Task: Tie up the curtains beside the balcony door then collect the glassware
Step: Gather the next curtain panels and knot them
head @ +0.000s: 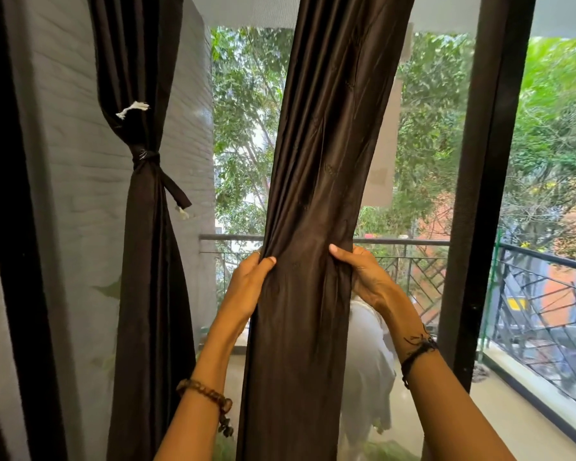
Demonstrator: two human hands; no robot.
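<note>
Here, the left curtain hangs already knotted with its tie, while the left hand and right hand clasp the untied centre curtain into a bundle; glassware is unseen.

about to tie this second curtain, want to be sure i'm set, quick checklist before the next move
1. Left curtain already tied with its band: ok.
2. Middle curtain gathered into one bunch: ok.
3. Left hand grips its left edge: ok.
4. Right hand grips its right edge: ok.
5. Tie-back for this curtain within reach: cannot tell, none in view.
6. Glassware located for afterwards: cannot tell, none in view.
</note>
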